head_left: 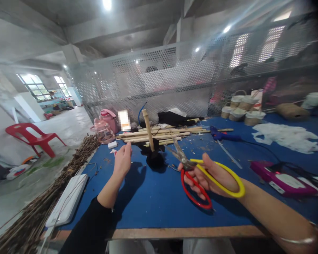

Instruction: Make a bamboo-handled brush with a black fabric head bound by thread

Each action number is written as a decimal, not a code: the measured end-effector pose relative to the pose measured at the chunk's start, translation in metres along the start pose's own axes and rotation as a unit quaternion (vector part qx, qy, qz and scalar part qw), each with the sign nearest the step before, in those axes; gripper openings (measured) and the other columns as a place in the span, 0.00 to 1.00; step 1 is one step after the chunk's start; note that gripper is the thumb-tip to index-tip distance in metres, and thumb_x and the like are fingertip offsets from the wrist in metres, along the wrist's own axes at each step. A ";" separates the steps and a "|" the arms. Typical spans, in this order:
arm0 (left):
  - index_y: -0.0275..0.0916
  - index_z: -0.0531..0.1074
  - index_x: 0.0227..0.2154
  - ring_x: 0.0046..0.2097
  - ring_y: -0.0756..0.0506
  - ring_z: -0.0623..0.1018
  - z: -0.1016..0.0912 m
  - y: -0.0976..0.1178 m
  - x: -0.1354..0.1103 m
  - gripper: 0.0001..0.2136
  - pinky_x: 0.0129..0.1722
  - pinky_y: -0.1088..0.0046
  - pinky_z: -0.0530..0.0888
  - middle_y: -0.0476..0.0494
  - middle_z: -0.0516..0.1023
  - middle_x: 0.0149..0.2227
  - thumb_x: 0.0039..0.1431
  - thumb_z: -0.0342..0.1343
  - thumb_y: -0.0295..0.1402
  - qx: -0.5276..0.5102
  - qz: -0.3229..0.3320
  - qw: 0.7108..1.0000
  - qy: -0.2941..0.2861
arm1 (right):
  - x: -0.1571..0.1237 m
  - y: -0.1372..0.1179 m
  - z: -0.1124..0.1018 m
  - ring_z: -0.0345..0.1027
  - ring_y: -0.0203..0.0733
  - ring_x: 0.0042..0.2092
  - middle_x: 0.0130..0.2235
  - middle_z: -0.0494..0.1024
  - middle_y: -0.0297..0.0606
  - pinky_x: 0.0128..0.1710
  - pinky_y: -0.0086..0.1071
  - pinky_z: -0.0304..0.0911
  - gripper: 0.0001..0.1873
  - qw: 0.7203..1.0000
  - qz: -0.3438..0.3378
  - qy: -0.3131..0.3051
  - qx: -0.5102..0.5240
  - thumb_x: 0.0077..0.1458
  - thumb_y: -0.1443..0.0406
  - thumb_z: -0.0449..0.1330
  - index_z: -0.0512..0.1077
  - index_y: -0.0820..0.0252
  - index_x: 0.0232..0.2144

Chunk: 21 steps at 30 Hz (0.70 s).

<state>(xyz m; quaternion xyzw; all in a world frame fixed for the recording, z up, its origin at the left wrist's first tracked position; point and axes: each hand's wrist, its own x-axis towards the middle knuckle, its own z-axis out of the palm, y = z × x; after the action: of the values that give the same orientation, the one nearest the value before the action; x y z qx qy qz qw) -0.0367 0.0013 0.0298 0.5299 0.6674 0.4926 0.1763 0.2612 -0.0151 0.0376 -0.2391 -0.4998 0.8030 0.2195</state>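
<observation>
My right hand (214,174) grips a pair of scissors (201,173) with one yellow and one red handle loop, blades open and pointing up-left over the blue table (153,201). My left hand (122,160) is raised above the table with fingers loosely curled together; I cannot make out anything between them. Just past it a bamboo stick (148,128) stands upright in a black lump (155,158). The scissor tips are close to that lump, right of the stick.
A pile of bamboo sticks (161,135) lies behind, with a pink bottle (110,120), a blue glue gun (222,135), small baskets (241,113), white plastic bags (286,135) and a magenta tool (281,180). A perforated metal screen backs the table. Twigs (55,187) and a red chair (33,137) are at left.
</observation>
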 end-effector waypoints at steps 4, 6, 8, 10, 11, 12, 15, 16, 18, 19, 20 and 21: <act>0.38 0.66 0.17 0.23 0.48 0.66 0.001 0.023 -0.011 0.26 0.24 0.73 0.58 0.48 0.66 0.17 0.52 0.42 0.57 0.093 0.017 0.993 -0.075 | -0.007 0.013 0.021 0.61 0.32 0.19 0.24 0.67 0.35 0.14 0.23 0.57 0.38 0.995 0.085 0.009 -0.043 0.48 0.36 0.43 0.63 0.61 0.43; 0.37 0.67 0.19 0.23 0.48 0.66 0.005 0.027 -0.017 0.24 0.24 0.73 0.58 0.48 0.68 0.18 0.48 0.49 0.57 0.118 0.043 0.988 -0.092 | -0.004 0.016 0.030 0.60 0.31 0.18 0.23 0.66 0.33 0.14 0.23 0.57 0.36 0.992 0.109 0.027 -0.051 0.51 0.37 0.41 0.63 0.61 0.42; 0.37 0.70 0.23 0.24 0.49 0.67 0.009 0.026 -0.022 0.21 0.24 0.74 0.58 0.48 0.70 0.20 0.47 0.53 0.53 0.120 0.066 0.987 -0.086 | 0.003 0.017 0.036 0.60 0.32 0.19 0.23 0.66 0.33 0.15 0.23 0.58 0.35 0.991 0.116 0.030 -0.054 0.51 0.37 0.41 0.62 0.59 0.42; 0.38 0.70 0.27 0.25 0.49 0.67 0.010 0.022 -0.024 0.17 0.25 0.74 0.58 0.48 0.71 0.22 0.49 0.53 0.49 0.112 0.078 0.988 -0.075 | 0.012 0.016 0.041 0.62 0.32 0.20 0.24 0.67 0.33 0.16 0.24 0.60 0.34 0.991 0.120 0.031 -0.053 0.50 0.37 0.42 0.61 0.58 0.42; 0.38 0.70 0.26 0.25 0.49 0.67 0.011 0.020 -0.025 0.15 0.25 0.74 0.58 0.49 0.70 0.21 0.51 0.52 0.47 0.109 0.078 0.988 -0.073 | 0.018 0.014 0.043 0.62 0.33 0.21 0.25 0.68 0.34 0.17 0.24 0.60 0.34 0.990 0.123 0.033 -0.052 0.50 0.37 0.42 0.60 0.58 0.42; 0.38 0.70 0.25 0.24 0.49 0.66 0.011 0.019 -0.025 0.14 0.25 0.74 0.58 0.49 0.69 0.20 0.52 0.51 0.44 0.106 0.076 0.989 -0.073 | 0.023 0.013 0.046 0.62 0.33 0.21 0.25 0.68 0.34 0.17 0.25 0.61 0.34 0.990 0.127 0.036 -0.052 0.50 0.37 0.42 0.60 0.58 0.42; 0.38 0.66 0.19 0.23 0.51 0.63 0.012 0.020 -0.026 0.13 0.24 0.74 0.56 0.51 0.65 0.18 0.54 0.49 0.40 0.098 0.061 0.990 -0.081 | 0.040 0.011 0.054 0.63 0.35 0.22 0.24 0.68 0.34 0.17 0.27 0.62 0.35 0.988 0.137 0.050 -0.056 0.50 0.37 0.42 0.59 0.58 0.43; 0.38 0.65 0.18 0.23 0.51 0.62 0.012 0.021 -0.027 0.13 0.24 0.75 0.56 0.52 0.64 0.17 0.53 0.49 0.39 0.092 0.056 0.990 -0.086 | 0.045 0.011 0.056 0.62 0.35 0.21 0.24 0.68 0.34 0.17 0.27 0.62 0.35 0.987 0.135 0.058 -0.057 0.50 0.37 0.41 0.59 0.58 0.43; 0.38 0.65 0.19 0.23 0.52 0.62 0.012 0.023 -0.030 0.11 0.23 0.75 0.56 0.52 0.64 0.18 0.52 0.50 0.38 0.071 0.045 0.991 -0.102 | 0.054 0.011 0.060 0.62 0.35 0.21 0.23 0.67 0.33 0.17 0.27 0.61 0.35 0.987 0.129 0.073 -0.057 0.49 0.36 0.41 0.59 0.58 0.42; 0.37 0.66 0.20 0.23 0.52 0.62 0.013 0.024 -0.031 0.10 0.23 0.75 0.57 0.52 0.64 0.18 0.52 0.50 0.37 0.055 0.039 0.992 -0.110 | 0.057 0.012 0.062 0.62 0.35 0.21 0.23 0.67 0.33 0.17 0.27 0.61 0.35 0.988 0.124 0.079 -0.055 0.49 0.36 0.40 0.59 0.58 0.42; 0.37 0.66 0.21 0.23 0.52 0.63 0.013 0.024 -0.032 0.09 0.23 0.76 0.57 0.52 0.65 0.19 0.51 0.51 0.36 0.038 0.033 0.992 -0.118 | 0.060 0.012 0.063 0.61 0.34 0.21 0.23 0.67 0.33 0.17 0.27 0.61 0.35 0.988 0.120 0.082 -0.052 0.49 0.36 0.40 0.59 0.58 0.42; 0.37 0.66 0.22 0.23 0.52 0.63 0.014 0.023 -0.033 0.08 0.23 0.76 0.58 0.53 0.65 0.19 0.50 0.52 0.36 0.021 0.024 0.992 -0.125 | 0.062 0.013 0.065 0.61 0.34 0.21 0.24 0.67 0.33 0.17 0.27 0.62 0.35 0.988 0.117 0.085 -0.050 0.50 0.36 0.40 0.59 0.58 0.42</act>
<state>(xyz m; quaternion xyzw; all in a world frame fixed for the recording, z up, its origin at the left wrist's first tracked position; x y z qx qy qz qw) -0.0012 -0.0223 0.0337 0.6064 0.6375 0.4127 0.2357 0.1720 -0.0291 0.0407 -0.3736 -0.4873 0.7743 0.1534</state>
